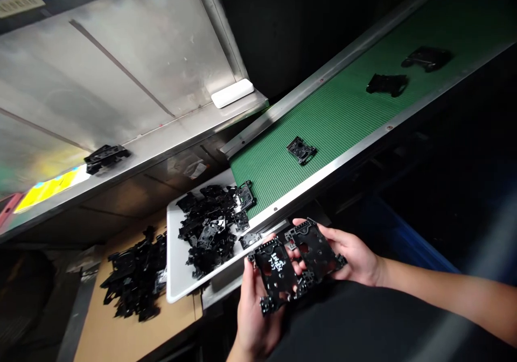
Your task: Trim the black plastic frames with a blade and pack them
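Note:
Low in the view, my left hand [258, 319] is closed around the edges of a black plastic part [277, 276] with white handwriting on its face. Beside it, my right hand [355, 254] grips a second black plastic part [313, 249] of like shape, with holes and small clips along its edges. The two parts are held side by side, faces up, their inner edges close together. Some fingers are hidden behind the parts. Just left of my hands stands a white tray [174, 259] with a heap of black plastic parts [210, 232] in it.
A green conveyor belt [331, 119] slopes down to the tray, carrying several black parts [301, 151]. More parts [135, 276] lie heaped on a cardboard surface [169, 332]. A metal ledge [177, 130] holds another black piece [105, 158] and a white object [232, 93].

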A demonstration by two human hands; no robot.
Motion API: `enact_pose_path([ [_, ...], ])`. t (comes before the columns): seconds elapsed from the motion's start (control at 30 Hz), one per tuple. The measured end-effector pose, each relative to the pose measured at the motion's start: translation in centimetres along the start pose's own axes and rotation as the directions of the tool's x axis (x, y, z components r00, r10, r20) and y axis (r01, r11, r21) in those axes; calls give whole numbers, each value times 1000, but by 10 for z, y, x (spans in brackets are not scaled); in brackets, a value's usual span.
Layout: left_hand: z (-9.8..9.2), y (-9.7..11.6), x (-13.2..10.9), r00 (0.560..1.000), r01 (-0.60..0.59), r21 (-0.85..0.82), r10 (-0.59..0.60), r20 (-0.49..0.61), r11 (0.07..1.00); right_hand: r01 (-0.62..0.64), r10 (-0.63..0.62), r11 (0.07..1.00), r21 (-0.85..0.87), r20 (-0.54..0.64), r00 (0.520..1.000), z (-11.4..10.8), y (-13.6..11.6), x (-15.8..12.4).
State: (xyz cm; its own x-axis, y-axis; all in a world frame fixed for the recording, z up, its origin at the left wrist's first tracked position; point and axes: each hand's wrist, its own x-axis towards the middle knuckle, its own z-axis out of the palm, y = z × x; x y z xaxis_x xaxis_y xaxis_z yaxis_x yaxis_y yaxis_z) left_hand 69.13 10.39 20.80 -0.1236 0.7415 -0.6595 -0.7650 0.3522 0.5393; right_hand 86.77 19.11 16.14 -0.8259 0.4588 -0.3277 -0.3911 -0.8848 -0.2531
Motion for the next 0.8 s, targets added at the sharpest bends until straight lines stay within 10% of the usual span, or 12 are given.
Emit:
enact_pose_path([
  [0.8, 23, -12, -2, 999, 23, 35, -22, -31, 999, 116, -113, 993, -28, 84, 990, -9, -2, -16],
])
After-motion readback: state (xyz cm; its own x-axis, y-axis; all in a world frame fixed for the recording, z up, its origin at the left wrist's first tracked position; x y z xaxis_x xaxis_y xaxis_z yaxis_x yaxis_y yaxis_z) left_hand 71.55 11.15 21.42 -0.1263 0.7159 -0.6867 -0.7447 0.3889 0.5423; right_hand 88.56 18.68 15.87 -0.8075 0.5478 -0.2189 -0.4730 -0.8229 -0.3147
